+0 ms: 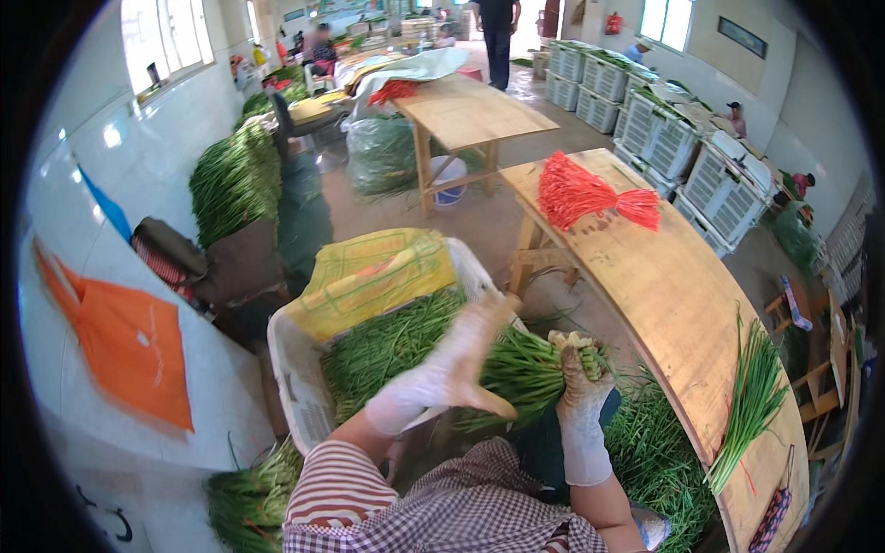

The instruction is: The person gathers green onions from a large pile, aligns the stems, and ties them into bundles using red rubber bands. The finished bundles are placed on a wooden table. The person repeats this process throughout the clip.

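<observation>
My right hand (pixel 582 377), in a pale, stained glove, is closed around the pale stem ends of a bunch of green chives (pixel 522 370). The leaves of that bunch spread leftward, over the near edge of a white plastic crate (pixel 297 387). Blurred by motion, my gloved left hand (pixel 463 366) is raised over the crate with fingers and thumb apart, nothing seen in it. More chives (pixel 390 352) fill the crate, and a yellow woven sack (pixel 380 276) drapes over its far side.
To the right stands a wooden table (pixel 664 290) bearing red ties (pixel 588 193) and a chive bundle (pixel 750 408). Loose greens (pixel 657 456) lie on the floor beneath it. An orange bag (pixel 135 345) hangs on the left wall. Stacked crates (pixel 664 138) and a standing person (pixel 498 41) are farther off.
</observation>
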Motion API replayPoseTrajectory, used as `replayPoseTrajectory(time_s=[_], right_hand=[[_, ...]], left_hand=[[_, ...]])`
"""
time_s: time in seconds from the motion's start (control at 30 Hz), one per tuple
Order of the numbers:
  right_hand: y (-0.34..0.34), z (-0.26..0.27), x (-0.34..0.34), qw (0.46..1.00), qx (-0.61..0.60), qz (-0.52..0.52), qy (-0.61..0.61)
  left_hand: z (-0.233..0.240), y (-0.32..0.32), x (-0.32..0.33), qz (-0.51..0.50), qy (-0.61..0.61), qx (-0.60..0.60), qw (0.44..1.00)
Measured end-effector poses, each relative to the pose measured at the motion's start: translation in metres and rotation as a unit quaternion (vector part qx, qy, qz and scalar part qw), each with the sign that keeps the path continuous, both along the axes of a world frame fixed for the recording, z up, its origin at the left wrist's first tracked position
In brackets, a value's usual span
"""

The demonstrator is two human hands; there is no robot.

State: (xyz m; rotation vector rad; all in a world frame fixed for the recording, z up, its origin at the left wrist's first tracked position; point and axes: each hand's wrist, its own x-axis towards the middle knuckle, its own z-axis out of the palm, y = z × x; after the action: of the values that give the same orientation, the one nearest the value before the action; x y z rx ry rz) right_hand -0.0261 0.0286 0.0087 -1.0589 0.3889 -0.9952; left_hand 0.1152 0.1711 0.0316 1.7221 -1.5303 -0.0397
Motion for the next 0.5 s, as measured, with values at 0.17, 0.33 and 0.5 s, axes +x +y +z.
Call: replayPoseTrajectory(time_s=[0.17, 0.33, 0.5], right_hand=[[0.018, 0.014, -0.009, 0.993, -0.111, 0.039, -0.022], [-0.008, 0.056, -0.033, 0.997, 0.033, 0.059, 0.045], [-0.060, 0.142, -0.092, 0.883, -0.416, -0.217, -0.006]], left_hand=[[-0.024, -0.011, -0.048, 0.044, 0.070, 0.013, 0.996], [0.017, -0.046, -0.079, 0.107, 0.046, 0.085, 0.990], [0.054, -0.080, -0.085, 0.063, -0.098, -0.279, 0.953]])
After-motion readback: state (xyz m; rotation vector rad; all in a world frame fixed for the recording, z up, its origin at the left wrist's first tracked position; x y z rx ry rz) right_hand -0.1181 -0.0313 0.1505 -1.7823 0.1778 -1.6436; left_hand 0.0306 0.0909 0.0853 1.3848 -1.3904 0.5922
